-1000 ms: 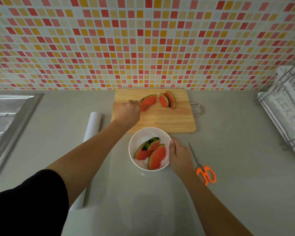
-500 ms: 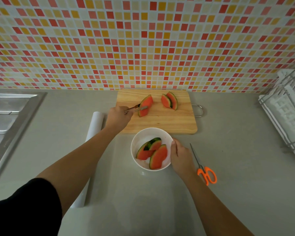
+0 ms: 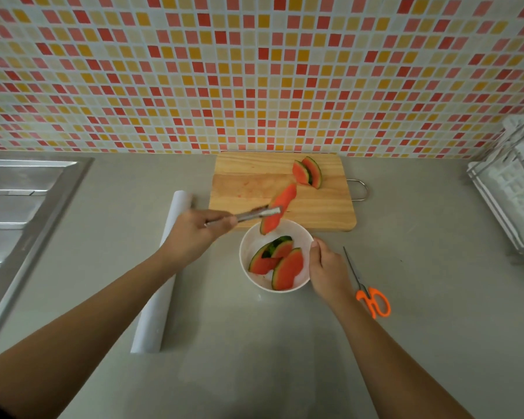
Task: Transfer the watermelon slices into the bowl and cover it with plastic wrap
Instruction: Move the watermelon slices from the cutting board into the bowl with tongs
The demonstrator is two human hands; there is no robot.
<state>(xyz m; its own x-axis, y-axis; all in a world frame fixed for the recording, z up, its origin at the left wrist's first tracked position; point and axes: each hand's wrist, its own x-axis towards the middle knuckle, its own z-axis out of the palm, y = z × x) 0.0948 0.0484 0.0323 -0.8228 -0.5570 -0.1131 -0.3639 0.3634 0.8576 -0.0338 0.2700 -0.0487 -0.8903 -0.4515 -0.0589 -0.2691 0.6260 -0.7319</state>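
— What are the fingers doing?

— The left hand (image 3: pixel 200 229) has its fingers curled tight round slim metal tongs (image 3: pixel 256 213). The tips clamp a red, green-rinded watermelon slice (image 3: pixel 277 208) in the air over the far rim of the round white bowl (image 3: pixel 245 246). The right hand (image 3: pixel 327 267) grips that bowl's right side, thumb at the rim.

— And the other fruit?

— More slices (image 3: pixel 285 267) lie inside the bowl. Another two slices (image 3: pixel 307 173) lean together at the far right of the pale wooden cutting board (image 3: pixel 315 213), just behind the bowl.

— The surface and the room?

— A smooth grey counter (image 3: pixel 436 267) runs under a wall of red, orange and cream mosaic tiles (image 3: pixel 254 71). A white roll of plastic wrap (image 3: pixel 161 291) lies left of the bowl, and orange-handled scissors (image 3: pixel 372 300) lie right of it.

— The edges?

— A steel sink (image 3: pixel 22 201) bounds the left and a white dish rack (image 3: pixel 515 182) the right. Grey counter stretches toward the person between the forearms.
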